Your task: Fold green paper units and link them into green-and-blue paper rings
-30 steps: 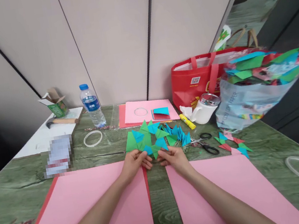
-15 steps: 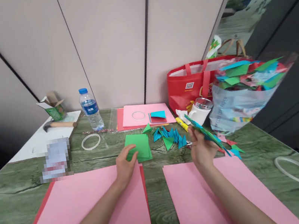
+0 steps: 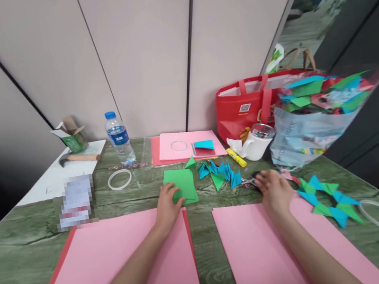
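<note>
My left hand [image 3: 168, 207] rests at the left and lower edges of a small stack of green paper squares [image 3: 184, 183], its thumb and fingers apart. My right hand [image 3: 276, 190] is over the dark handles of the scissors [image 3: 249, 181], its fingers curled around them; part of the grip is hidden. To its right lies a ring of folded blue and green paper pieces [image 3: 340, 207], spread flat like a star. Between the hands, beyond the scissors' blades, sit several folded blue paper pieces [image 3: 228, 172] and a folded green piece [image 3: 218, 180].
Pink sheets [image 3: 139, 255] and more pink sheets [image 3: 256, 246] cover the front. A water bottle [image 3: 120, 141], white mug [image 3: 258, 143], yellow glue stick [image 3: 236, 157], red bag [image 3: 233, 111] and filled plastic bag [image 3: 296, 134] stand behind. White rings [image 3: 119, 180] lie at both sides; a hammer [image 3: 80, 158] is back left.
My right hand has let go of the blue and green paper ring, which now lies at the right. That hand has moved onto the scissors. My left hand stays by the green squares.
</note>
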A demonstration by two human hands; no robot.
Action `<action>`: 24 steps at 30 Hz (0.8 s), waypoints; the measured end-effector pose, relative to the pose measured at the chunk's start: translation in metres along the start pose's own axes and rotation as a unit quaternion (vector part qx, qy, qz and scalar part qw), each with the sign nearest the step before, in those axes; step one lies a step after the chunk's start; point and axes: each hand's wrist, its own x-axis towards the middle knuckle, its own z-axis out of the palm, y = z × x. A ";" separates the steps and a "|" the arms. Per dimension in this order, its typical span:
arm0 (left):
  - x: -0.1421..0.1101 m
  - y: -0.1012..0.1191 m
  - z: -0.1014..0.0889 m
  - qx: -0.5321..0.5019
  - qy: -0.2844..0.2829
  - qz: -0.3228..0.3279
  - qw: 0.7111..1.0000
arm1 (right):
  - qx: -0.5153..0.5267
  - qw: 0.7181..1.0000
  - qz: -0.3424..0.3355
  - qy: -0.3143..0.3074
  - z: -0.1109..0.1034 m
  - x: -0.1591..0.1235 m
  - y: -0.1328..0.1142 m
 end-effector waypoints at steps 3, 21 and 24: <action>0.000 0.000 0.001 0.008 0.007 -0.007 1.000 | -0.185 0.962 -0.028 -0.200 0.012 -0.033 0.001; -0.005 0.002 0.001 0.112 -0.007 0.015 0.994 | -0.379 0.657 -0.428 -0.492 0.049 -0.083 0.004; -0.006 0.005 -0.002 0.121 -0.013 0.013 0.992 | -0.469 0.632 -0.389 -0.479 0.031 -0.111 -0.009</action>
